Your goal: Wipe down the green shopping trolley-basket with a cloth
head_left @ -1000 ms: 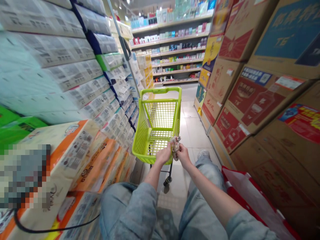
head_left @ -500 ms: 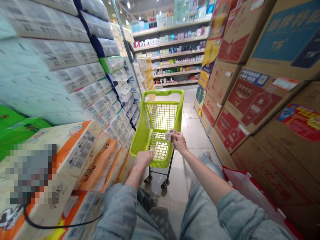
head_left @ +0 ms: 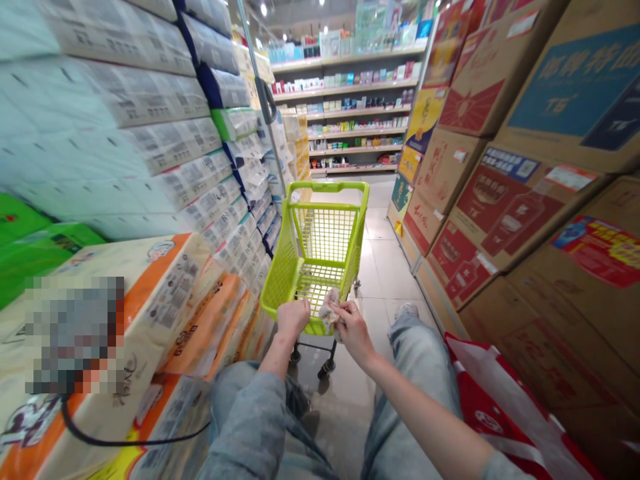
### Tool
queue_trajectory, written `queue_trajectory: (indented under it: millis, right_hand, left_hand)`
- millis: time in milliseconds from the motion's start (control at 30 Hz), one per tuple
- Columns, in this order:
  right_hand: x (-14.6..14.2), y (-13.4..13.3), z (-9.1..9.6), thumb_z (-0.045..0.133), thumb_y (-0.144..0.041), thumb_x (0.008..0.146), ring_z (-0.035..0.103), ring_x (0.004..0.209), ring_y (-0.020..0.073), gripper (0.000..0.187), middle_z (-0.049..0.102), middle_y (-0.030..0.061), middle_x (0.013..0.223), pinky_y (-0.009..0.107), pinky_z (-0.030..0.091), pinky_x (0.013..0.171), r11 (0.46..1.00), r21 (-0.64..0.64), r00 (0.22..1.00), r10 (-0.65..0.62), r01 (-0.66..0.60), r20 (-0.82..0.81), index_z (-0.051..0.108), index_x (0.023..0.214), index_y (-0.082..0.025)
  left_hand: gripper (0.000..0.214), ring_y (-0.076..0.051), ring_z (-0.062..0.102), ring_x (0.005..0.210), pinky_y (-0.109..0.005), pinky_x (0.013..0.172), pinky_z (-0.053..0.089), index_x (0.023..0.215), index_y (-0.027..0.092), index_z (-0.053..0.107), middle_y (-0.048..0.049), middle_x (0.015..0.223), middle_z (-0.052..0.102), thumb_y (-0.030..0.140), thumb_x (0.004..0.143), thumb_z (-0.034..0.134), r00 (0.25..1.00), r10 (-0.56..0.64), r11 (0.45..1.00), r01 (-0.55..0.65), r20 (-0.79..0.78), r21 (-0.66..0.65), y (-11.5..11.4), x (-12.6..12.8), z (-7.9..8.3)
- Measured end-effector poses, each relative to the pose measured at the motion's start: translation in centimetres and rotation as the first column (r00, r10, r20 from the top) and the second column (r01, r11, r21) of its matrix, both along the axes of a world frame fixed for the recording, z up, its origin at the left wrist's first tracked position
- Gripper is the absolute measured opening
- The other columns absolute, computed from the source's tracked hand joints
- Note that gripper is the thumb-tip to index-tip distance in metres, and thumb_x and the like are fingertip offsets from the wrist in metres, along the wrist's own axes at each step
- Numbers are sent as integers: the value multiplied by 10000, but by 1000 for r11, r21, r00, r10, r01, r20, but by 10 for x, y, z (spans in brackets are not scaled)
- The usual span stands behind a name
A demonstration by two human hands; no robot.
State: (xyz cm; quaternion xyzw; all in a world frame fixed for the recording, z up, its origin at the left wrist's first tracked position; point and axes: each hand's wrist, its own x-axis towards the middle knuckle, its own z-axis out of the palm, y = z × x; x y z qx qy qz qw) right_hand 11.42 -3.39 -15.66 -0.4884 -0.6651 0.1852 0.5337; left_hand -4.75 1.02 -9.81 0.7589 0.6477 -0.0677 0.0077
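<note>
**My right hand [head_left: 354, 331] pinches a crumpled pale wad [head_left: 329, 310] just above the near rim of my lime-green shopping cart [head_left: 327, 189].**

My left hand [head_left: 293, 317] is curled closed on that rim, just beside the wad. The cart stands on a tiled floor [head_left: 383, 273] between stacked tissue packs [head_left: 165, 300] and cardboard cartons [head_left: 505, 207]. A red-and-white bag [head_left: 500, 400] sits beside my right leg [head_left: 425, 393], with store shelves [head_left: 350, 113] far ahead.
</note>
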Motion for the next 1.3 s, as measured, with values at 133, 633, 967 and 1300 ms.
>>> queue_trajectory:
  millis: [133, 633, 967, 1300]
  right_hand:
    - [22, 33, 11, 497, -157, 815, 539, 806, 172, 316, 514, 38, 915, 319, 496, 732, 999, 35, 992, -19, 15, 126, 705, 1022, -274]
    - [62, 74, 23, 479, -192, 804, 549, 712, 148, 312, 539, 31, 810, 269, 472, 667, 985, -61, 978, -151, 161, 146, 724, 996, -205]
    - [34, -17, -2, 456, -82, 779, 574, 803, 163, 413, 552, 42, 878, 272, 503, 721, 993, -36, 994, -110, 110, 8, 698, 1074, -240]
    - [54, 2, 18, 462, -90, 734, 575, 825, 183, 371, 580, 47, 863, 296, 481, 744, 979, -72, 980, -195, 193, -31, 715, 980, -203]
  left_hand:
    - [430, -264, 667, 945, -347, 766, 481, 1052, 141, 661, -158, 970, 707, 227, 938, 256, 997, -80, 997, 79, -1, -25, -2, 2, 3]
    - [516, -246, 680, 897, -324, 726, 480, 942, 146, 719, -137, 898, 723, 261, 932, 216, 980, 153, 987, -157, 130, 24, -9, 45, 1]
    - [557, -250, 686, 886, -324, 709, 479, 921, 135, 729, -148, 877, 725, 281, 945, 193, 971, 190, 977, -202, 148, 73, -7, 59, -1]
    - [538, -248, 683, 880, -332, 710, 477, 914, 128, 722, -137, 889, 724, 259, 943, 202, 975, 160, 983, -172, 153, 71, -8, 62, -3]
